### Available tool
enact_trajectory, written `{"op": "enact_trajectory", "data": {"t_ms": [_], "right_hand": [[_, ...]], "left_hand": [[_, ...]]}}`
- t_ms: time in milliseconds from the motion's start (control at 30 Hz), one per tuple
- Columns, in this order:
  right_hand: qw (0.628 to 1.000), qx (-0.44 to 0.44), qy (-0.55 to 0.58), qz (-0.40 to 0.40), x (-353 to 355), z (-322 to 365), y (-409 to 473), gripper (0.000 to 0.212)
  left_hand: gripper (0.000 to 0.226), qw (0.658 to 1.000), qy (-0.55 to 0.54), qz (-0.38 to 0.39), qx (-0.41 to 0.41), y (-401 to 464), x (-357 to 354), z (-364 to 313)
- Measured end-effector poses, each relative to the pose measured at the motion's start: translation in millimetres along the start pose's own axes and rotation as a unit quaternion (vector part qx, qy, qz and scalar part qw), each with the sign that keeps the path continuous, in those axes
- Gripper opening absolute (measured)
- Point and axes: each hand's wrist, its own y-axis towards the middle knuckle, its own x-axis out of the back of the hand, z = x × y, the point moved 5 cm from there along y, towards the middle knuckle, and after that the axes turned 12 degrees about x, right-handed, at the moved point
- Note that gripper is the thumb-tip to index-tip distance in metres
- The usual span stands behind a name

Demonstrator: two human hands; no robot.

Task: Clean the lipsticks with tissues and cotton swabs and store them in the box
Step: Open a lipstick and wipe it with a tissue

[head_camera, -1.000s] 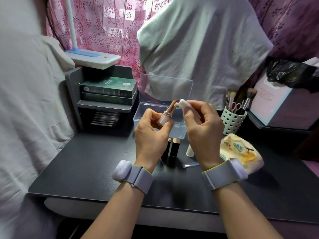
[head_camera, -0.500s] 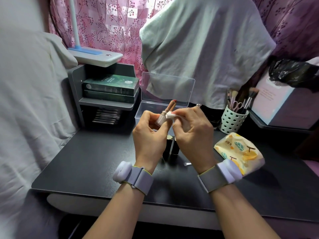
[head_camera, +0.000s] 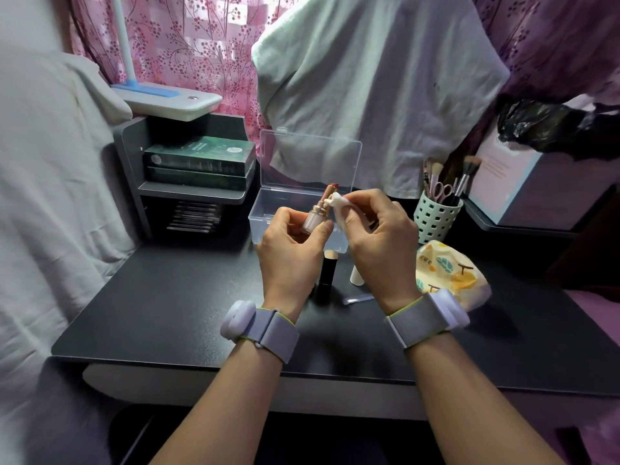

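My left hand [head_camera: 292,250] grips an open pink-gold lipstick [head_camera: 318,209] by its base, its red tip pointing up and right. My right hand [head_camera: 379,243] pinches a white tissue [head_camera: 339,204] against the lipstick's collar. Both hands hover in front of the clear plastic box [head_camera: 268,209], whose lid stands open. On the desk below my hands lie a black lipstick [head_camera: 327,273], a small white cap or tube [head_camera: 355,276], partly hidden, and a cotton swab [head_camera: 359,299].
A patterned tissue pack [head_camera: 449,273] lies right of my hands. A perforated cup of brushes and scissors [head_camera: 436,216] stands behind it. A grey shelf with green boxes [head_camera: 198,162] and a lamp base [head_camera: 167,100] sits at back left. The black desk's [head_camera: 167,313] front edge is near me.
My right hand brought the tissue down from the lipstick's tip to its collar, then shifted slightly along it. The hands and the view moved a little.
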Motion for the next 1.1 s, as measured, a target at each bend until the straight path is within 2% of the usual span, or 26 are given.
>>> {"op": "enact_trajectory", "data": {"t_ms": [233,400,633,867,1100], "right_hand": [[0.998,-0.059,0.001,0.007,17,-18,-9,0.023],[0.99,-0.089,-0.058,0.092,29,-36,-21,0.025],[0.922,-0.162,-0.143,0.321,22,-71,-55,0.029],[0.877,-0.177,-0.223,0.386,28,-83,-72,0.028],[0.851,-0.157,-0.279,0.417,31,-85,-76,0.027]], "left_hand": [[0.025,1.0,0.017,0.013,0.009,-10,-9,4],[0.022,0.999,0.003,0.02,0.049,-17,-12,15],[0.019,0.997,-0.003,0.033,0.075,-30,-16,31],[0.02,0.995,0.009,0.055,0.088,-35,-18,44],[0.019,0.991,0.026,0.08,0.1,-42,-17,49]]}}
